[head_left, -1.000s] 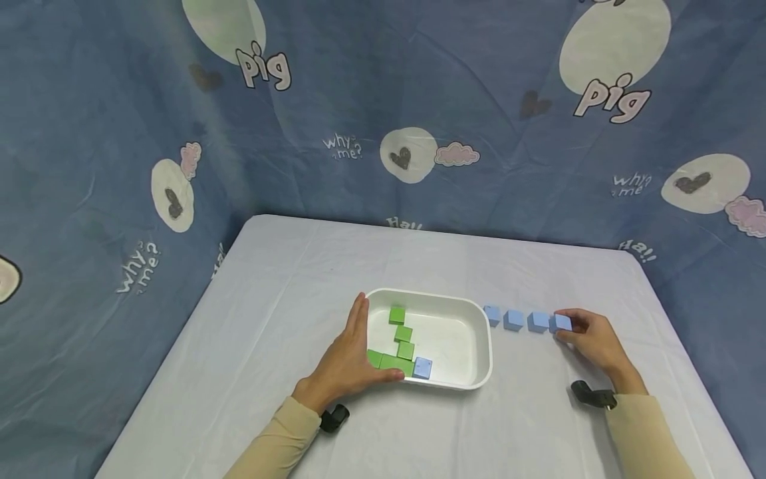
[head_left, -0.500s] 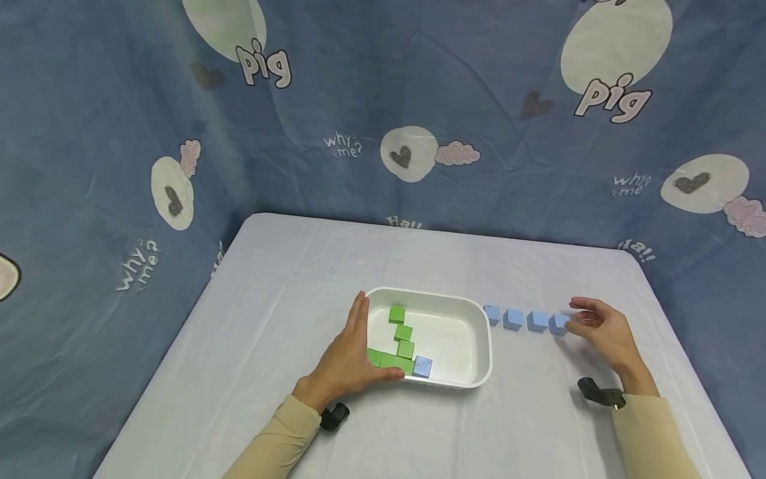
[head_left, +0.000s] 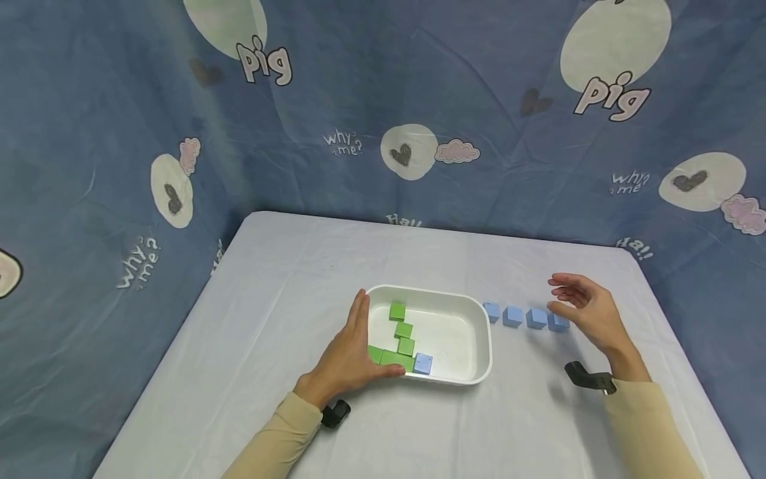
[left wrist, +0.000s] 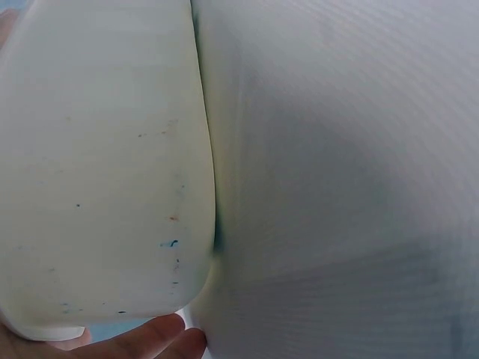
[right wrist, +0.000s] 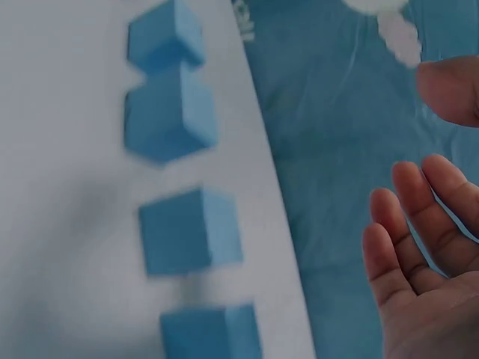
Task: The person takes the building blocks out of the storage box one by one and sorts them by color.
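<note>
You face a creased blue backdrop (head_left: 335,86), printed with pale ovals (head_left: 397,137), dark hearts (head_left: 401,156), pink clouds (head_left: 457,152) and lettering (head_left: 247,61) reading "pig", "why me?" and "Ha!!"; it rises behind and along both sides of your white-covered table (head_left: 269,293), whose far corners are rounded.

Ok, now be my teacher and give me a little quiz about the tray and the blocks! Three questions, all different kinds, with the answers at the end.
1. Count: how many blue blocks sit on the white table, outside the white tray?

2. True or false: the right hand is holding a block.

3. Pick one: where is the left hand?
A. On the white tray
B. Above the blue blocks outside the tray
C. Flat against the patterned cloth

Key:
1. Four, in a row beside the tray.
2. False. Its fingers hold nothing.
3. A. It touches the tray.
</note>
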Motion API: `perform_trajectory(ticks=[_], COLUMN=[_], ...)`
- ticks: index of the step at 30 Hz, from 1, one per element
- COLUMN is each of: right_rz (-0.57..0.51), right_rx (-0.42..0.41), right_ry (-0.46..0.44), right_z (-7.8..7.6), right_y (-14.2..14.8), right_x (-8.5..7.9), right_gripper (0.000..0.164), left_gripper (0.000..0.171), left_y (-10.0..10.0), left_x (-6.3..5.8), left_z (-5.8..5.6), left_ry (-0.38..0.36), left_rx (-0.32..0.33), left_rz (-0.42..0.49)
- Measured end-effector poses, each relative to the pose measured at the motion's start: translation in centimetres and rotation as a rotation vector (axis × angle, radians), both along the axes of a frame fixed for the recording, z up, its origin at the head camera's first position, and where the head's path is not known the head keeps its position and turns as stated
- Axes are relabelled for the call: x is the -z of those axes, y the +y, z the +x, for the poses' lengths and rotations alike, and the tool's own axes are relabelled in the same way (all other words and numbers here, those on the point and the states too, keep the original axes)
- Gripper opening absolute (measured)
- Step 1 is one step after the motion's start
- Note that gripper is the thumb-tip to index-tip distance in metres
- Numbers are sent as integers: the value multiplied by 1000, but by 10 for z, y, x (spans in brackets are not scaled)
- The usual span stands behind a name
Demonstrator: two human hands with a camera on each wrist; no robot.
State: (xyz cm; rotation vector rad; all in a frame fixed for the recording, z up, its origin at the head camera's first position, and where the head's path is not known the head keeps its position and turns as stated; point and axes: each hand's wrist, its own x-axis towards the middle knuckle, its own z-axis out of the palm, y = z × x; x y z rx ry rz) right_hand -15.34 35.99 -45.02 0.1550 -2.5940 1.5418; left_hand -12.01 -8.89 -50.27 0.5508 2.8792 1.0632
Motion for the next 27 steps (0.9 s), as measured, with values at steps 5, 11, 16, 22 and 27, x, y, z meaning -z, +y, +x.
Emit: perform_trajectory(ticks=[5, 11, 16, 22, 27], right_rz=[-37, -61, -130, -176, -166], right_rx=[-94, -194, -297, -430, -521], right_ry=[28, 57, 90, 95, 62], right_z=[-3, -12, -21, -30, -33], right_y=[-19, -41, -59, -85, -107], right_x=[-11, -25, -34, -38, -37], right_gripper=[54, 54, 56, 58, 57], left_gripper=[148, 148, 148, 149, 149], left_y=[0, 0, 1, 0, 0], left_x=[0, 0, -1, -1, 0], left_z=[0, 0, -2, -2, 0], left_ry=[-10, -16, -11, -11, -22], left_rx=[-2, 0, 1, -5, -12], left_rz=[-15, -18, -12, -11, -4])
